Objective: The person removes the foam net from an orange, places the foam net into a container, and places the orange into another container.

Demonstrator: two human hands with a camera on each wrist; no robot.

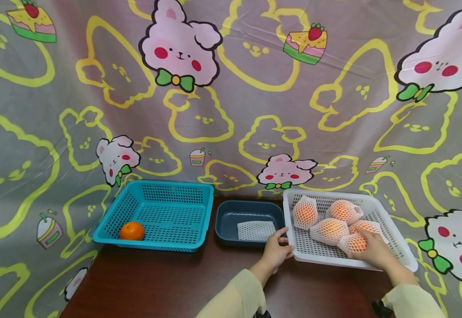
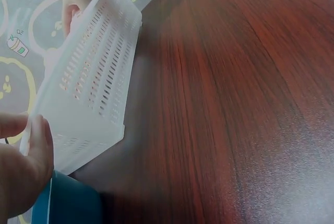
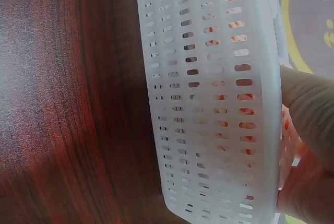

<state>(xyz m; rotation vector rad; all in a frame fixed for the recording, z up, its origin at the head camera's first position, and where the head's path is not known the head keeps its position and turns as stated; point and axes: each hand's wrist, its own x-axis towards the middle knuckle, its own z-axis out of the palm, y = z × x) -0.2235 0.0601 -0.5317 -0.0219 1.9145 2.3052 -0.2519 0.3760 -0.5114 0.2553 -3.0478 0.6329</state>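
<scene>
At the right stands a white plastic basket [image 1: 318,256] with several oranges in white foam nets inside. My left hand [image 1: 277,251] pinches its near left rim; in the left wrist view the thumb [image 2: 40,140] and a finger lie on either side of that rim. Over the near side of the basket reaches my right hand [image 1: 375,251], its fingers round a netted orange [image 1: 353,244]. Other netted oranges lie against it, among them one in the middle [image 1: 329,230]. In the right wrist view the basket wall [image 3: 209,98] hides most of the fruit.
A dark blue tray [image 1: 231,207] beside the white basket holds a flat foam net [image 1: 256,230]. Left of it, a turquoise basket [image 1: 155,244] contains one bare orange [image 1: 132,231]. Everything stands on a brown table [image 1: 155,282] before a patterned curtain [image 1: 231,106].
</scene>
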